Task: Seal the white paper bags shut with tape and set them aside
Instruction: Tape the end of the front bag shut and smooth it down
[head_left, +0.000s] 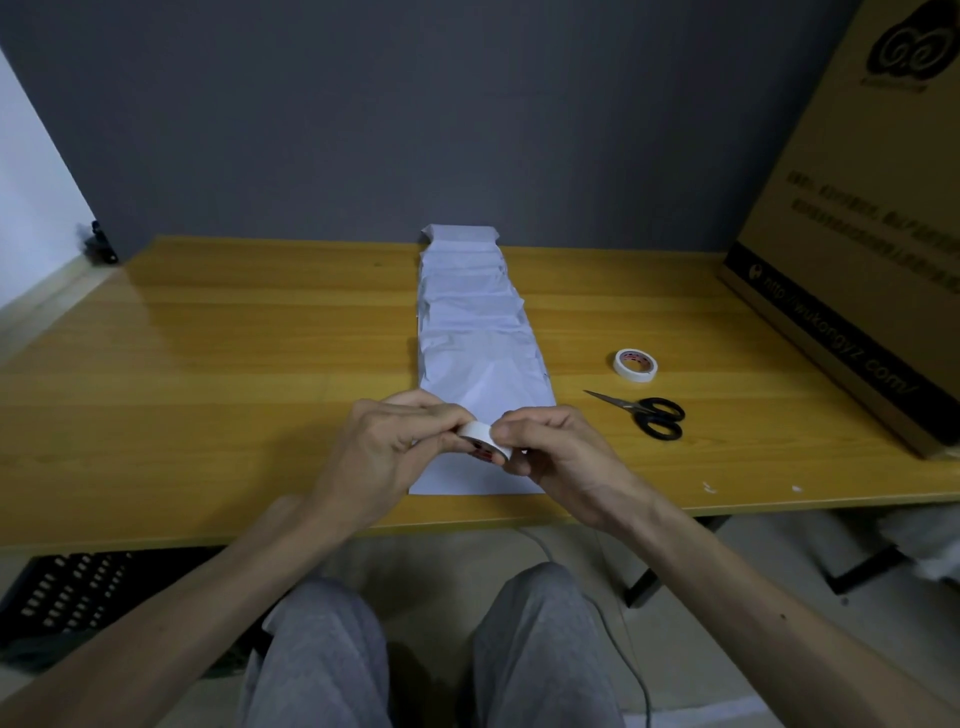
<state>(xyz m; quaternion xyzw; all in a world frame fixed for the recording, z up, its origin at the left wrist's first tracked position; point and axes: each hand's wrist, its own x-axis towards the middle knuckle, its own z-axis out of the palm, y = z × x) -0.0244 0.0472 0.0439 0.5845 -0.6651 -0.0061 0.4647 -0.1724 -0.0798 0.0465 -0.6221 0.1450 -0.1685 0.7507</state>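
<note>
Several white paper bags (478, 332) lie overlapped in a row down the middle of the wooden table (208, 364), running from the back edge toward me. Both hands hold a white roll of tape (482, 440) just above the nearest bag. My left hand (387, 452) grips the roll's left side, and my right hand (556, 449) pinches its right rim with thumb and fingers. A second roll of tape (635, 365) lies flat on the table to the right of the bags.
Black-handled scissors (647, 414) lie shut right of the bags, below the second roll. A large cardboard box (857, 234) stands at the table's right end. A grey wall runs behind. A black crate (67, 597) sits on the floor at lower left.
</note>
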